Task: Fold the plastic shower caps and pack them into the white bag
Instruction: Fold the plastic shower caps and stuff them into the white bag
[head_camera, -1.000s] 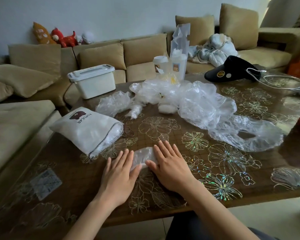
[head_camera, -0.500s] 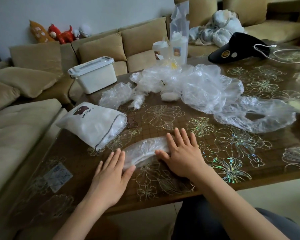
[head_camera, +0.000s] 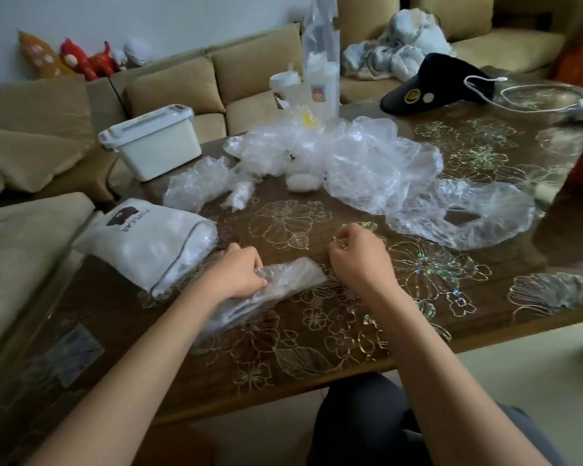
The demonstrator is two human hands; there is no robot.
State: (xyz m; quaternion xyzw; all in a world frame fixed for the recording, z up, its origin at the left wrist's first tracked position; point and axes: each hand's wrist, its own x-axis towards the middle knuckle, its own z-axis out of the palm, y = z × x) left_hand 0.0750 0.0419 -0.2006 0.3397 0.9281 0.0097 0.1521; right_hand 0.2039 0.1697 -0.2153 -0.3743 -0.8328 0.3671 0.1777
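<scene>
A folded strip of clear shower cap [head_camera: 283,280] lies near the front of the table, and my left hand [head_camera: 236,274] grips its left end with curled fingers. My right hand [head_camera: 357,253] hovers just right of the strip, fingers curled into a loose fist with nothing visible in it. The white bag [head_camera: 148,243] with dark lettering lies on its side at the left, its mouth facing my left hand. A heap of loose clear shower caps [head_camera: 350,159] covers the table's middle, and one spread cap [head_camera: 461,216] lies to the right.
A white lidded box [head_camera: 152,142] stands at the back left edge. Cups and a tall clear packet [head_camera: 320,79] stand behind the heap. A black visor [head_camera: 431,85] and a white cable [head_camera: 525,99] lie at the back right. Sofas surround the flower-patterned table [head_camera: 317,331].
Both hands were pressing flat on the folded cap. Now my left hand has closed round its left end and my right hand has lifted off and curled into a fist.
</scene>
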